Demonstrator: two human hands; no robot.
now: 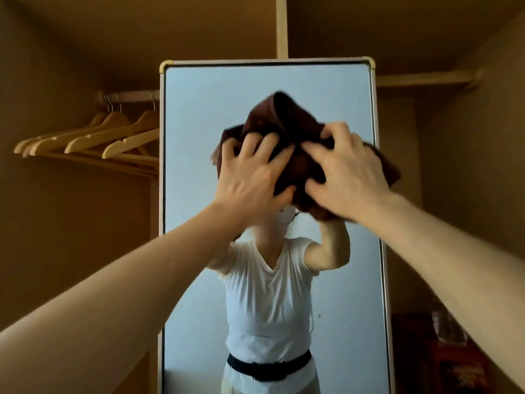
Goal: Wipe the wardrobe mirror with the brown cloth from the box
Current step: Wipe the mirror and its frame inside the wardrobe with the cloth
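Brown cloth (287, 120) sits bunched in left hand (252, 177) and right hand (348, 172) grip before the wardrobe mirror (199, 109), hangers (85, 137) alongside.

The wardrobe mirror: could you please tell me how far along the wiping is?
Done: the brown cloth is fetched and up at the mirror. In hand: the left hand and right hand both grip the bunched cloth at the upper middle of the glass. Left: likely the lower half, where a small dark speck shows; which parts are already wiped cannot be told.
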